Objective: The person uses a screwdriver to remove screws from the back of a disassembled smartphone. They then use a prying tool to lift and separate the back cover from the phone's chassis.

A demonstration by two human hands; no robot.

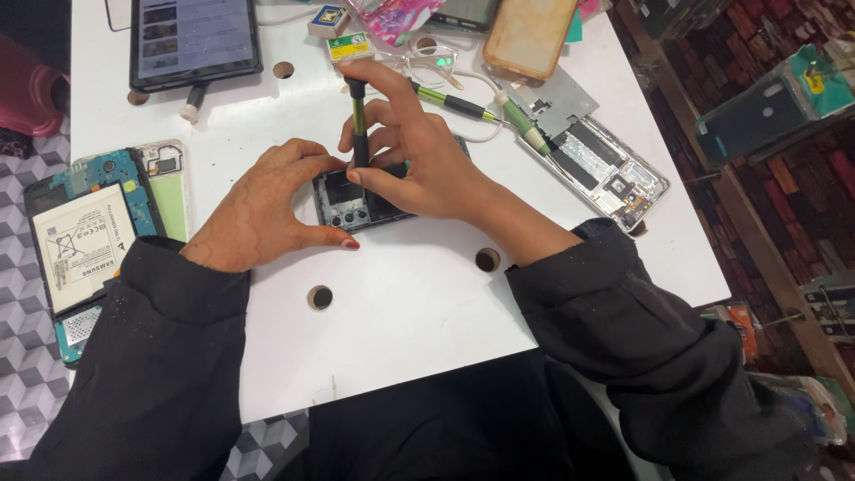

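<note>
While my left hand [267, 203] presses down and steadies the dark phone [356, 203] near the middle of the white worktop [419, 312], my right hand [410, 156] is closed around a slim green-and-black screwdriver [358, 120], holding it upright with a fingertip on its cap and its tip down on the phone's upper part, close to the camera cluster. My left hand holds nothing; its fingers curl against the phone's left edge and its thumb lies along the near side.

As I judge it, I am in the middle of the screw work. The phone's back already looks to be off, since I see inner parts and not a smooth cover, but the frame is still in one piece, and I cannot tell how many screws are out; I see no loose ones on the worktop.

Around me lies other work in various states: a larger opened device with a white battery [85, 240] at my left, an opened silver phone [606, 174] well off to my right, a second green screwdriver [454, 102] lying beyond my right hand, a tablet [194, 40] at the far edge and an orange phone case [530, 36] near it.
</note>
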